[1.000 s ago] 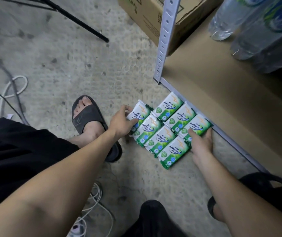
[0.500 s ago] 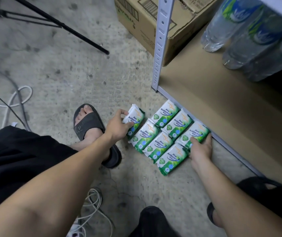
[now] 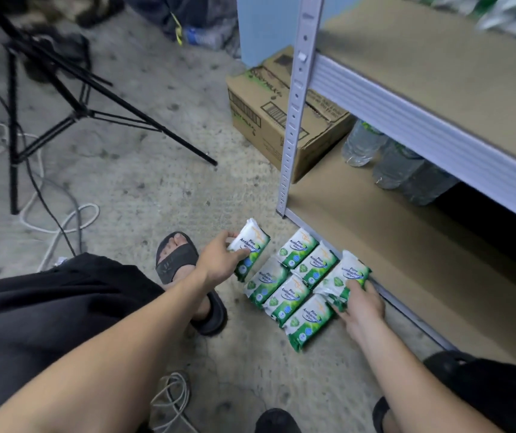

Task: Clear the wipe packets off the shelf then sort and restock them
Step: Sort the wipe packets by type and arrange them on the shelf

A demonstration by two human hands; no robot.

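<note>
Left hand (image 3: 219,260) curled round one wipe packet (image 3: 250,246), tilted up off the floor (image 3: 156,189). Right hand (image 3: 360,304) pinches a second packet (image 3: 349,271) beside the shelf rail (image 3: 406,312), possibly two stacked. Five floor packets (image 3: 286,296) lie between my hands, long axes slanting shelfward, nearest my right.

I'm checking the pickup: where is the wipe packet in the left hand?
Head view, lower centre: the left hand grips the wipe packet at the left edge of the packets on the floor, right of the sandalled foot.
</note>
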